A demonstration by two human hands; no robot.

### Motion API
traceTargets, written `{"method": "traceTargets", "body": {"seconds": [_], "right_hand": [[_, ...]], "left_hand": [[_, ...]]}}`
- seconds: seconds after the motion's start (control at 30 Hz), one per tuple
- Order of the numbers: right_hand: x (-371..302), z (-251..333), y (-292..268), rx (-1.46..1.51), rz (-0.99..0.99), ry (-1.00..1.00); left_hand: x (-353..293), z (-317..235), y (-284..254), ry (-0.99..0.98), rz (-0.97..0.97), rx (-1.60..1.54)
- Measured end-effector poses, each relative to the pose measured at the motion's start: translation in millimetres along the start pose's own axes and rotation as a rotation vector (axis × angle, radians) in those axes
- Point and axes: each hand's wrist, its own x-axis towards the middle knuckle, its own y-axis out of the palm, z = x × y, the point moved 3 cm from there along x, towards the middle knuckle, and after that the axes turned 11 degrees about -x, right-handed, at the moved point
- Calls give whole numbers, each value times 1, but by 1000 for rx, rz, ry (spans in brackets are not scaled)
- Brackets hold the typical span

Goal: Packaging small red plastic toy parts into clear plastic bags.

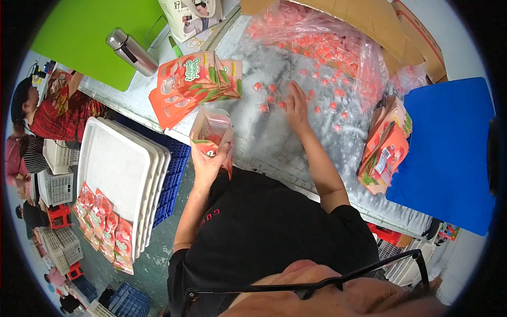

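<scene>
My left hand [210, 165] is closed round a red and pink pouch [198, 128], holding it upright with its mouth gaping upward at the table's near edge. Over the grey tabletop, my right hand [298, 108] has its fingers stretched out and apart. Several small red wrapped pieces [271, 99] lie just left of its fingertips, and more are scattered to its right. Beyond them spreads a heap of the same red pieces [330, 45] in clear pink plastic, at a cardboard box [364, 16]. A fanned stack of flat pouches [185, 87] lies behind the held one.
At the right, another pile of pouches [384, 150] sits beside a blue board [449, 153]. A steel flask [132, 52], a green board [87, 39] and a printed bag [191, 18] stand far left. Filled pouches [103, 222] lie on stacked white trays [119, 153]. Other people work at left.
</scene>
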Motion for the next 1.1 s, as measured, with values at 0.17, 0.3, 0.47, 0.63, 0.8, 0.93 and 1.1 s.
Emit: {"method": "traceTargets", "body": {"seconds": [0.17, 0.3, 0.47, 0.63, 0.8, 0.93, 1.1], "right_hand": [[6, -6, -15, 194, 201, 122], [11, -7, -15, 153, 100, 15], [12, 19, 2, -447, 312, -313], [-1, 19, 1, -280, 337, -255], [-17, 5, -8, -74, 258, -213], [-15, -16, -22, 298, 322, 89], [-9, -28, -32, 235, 249, 82]], "left_hand": [[1, 6, -1, 15, 28, 64], [0, 4, 3, -15, 32, -25], [-3, 1, 4, -55, 48, -43], [-3, 1, 3, -40, 30, -48], [-2, 5, 1, -75, 44, -6], [0, 0, 5, -32, 65, 5], [-1, 1, 2, -20, 55, -20]]}}
